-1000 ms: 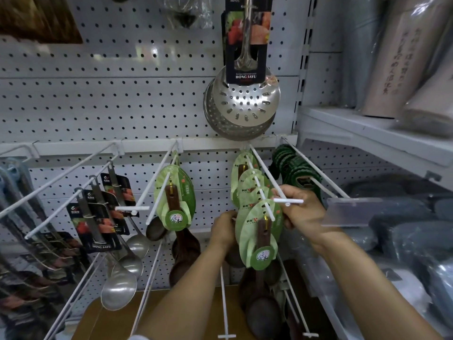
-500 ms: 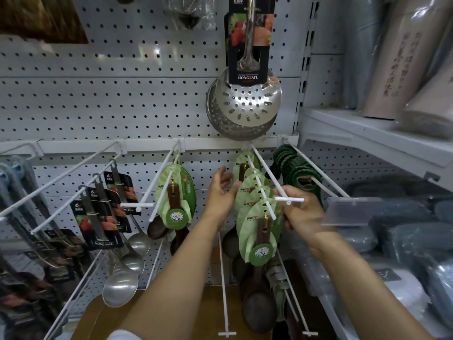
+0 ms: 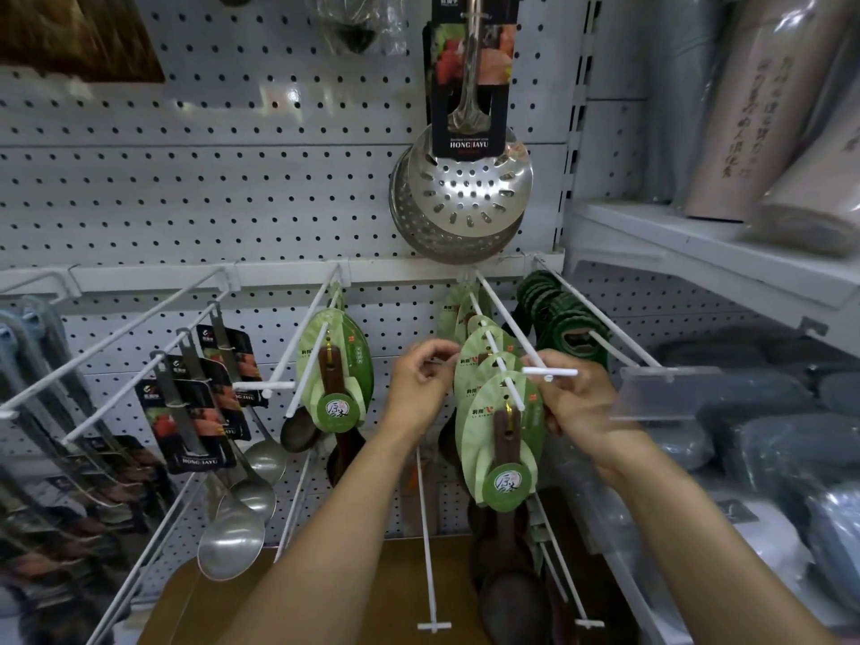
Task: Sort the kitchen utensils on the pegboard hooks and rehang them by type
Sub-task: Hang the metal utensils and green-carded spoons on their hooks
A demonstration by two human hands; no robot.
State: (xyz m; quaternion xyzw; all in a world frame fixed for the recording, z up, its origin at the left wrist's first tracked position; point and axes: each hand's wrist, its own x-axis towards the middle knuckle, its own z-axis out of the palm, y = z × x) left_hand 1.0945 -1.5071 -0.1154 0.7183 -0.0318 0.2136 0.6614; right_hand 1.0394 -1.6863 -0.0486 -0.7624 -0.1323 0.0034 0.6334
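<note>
Several dark wooden spoons on green leaf-shaped cards (image 3: pixel 500 430) hang in a row on a white double hook (image 3: pixel 509 328) at the middle of the pegboard. My left hand (image 3: pixel 419 388) pinches the left edge of one of the cards behind the front one. My right hand (image 3: pixel 579 402) grips the right side of the front cards, just under the hook's crossbar tip (image 3: pixel 549 372). Another hook to the left carries more wooden spoons on green cards (image 3: pixel 335 370). Steel ladles on black cards (image 3: pixel 195 421) hang further left.
Steel perforated skimmers (image 3: pixel 465 197) hang above on the pegboard. Dark green items (image 3: pixel 563 318) fill the hook to the right, which ends in a clear price tag holder (image 3: pixel 665 393). A shelf (image 3: pixel 698 253) juts out at right. Lower bare hooks (image 3: pixel 430 551) stick out below my arms.
My left hand has risen from below the cards to the row's left edge and pinched a card. My right hand has stayed at the front cards.
</note>
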